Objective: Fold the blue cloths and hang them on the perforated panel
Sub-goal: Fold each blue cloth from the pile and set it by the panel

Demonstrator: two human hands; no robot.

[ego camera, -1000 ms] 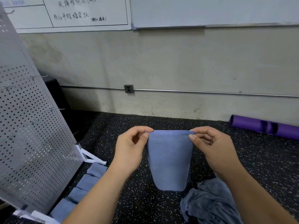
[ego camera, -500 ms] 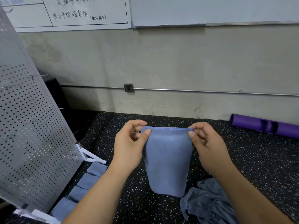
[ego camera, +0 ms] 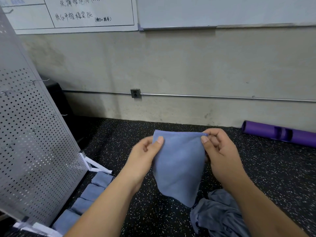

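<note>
Head view: your left hand (ego camera: 145,156) and right hand (ego camera: 220,154) fingers (ego camera: 159,140) are pinching blue cloth (ego camera: 179,165) at top corners, hanging midair above floor (ego camera: 119,142). Judging it soft, light, floppy; hemmed corners are offering surest hold.

Purple tube (ego camera: 280,134) on speckled floor (ego camera: 119,134) by wall (ego camera: 188,65); whiteboard (ego camera: 85,14) (handwritten) above outlet (ego camera: 135,93).

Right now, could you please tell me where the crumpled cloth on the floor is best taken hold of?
I'd pinch the crumpled cloth at a raised fold near its left edge, coming from above: it lies bunched on the floor, so ridges stand proud, and the right forearm covers its right side.
</note>
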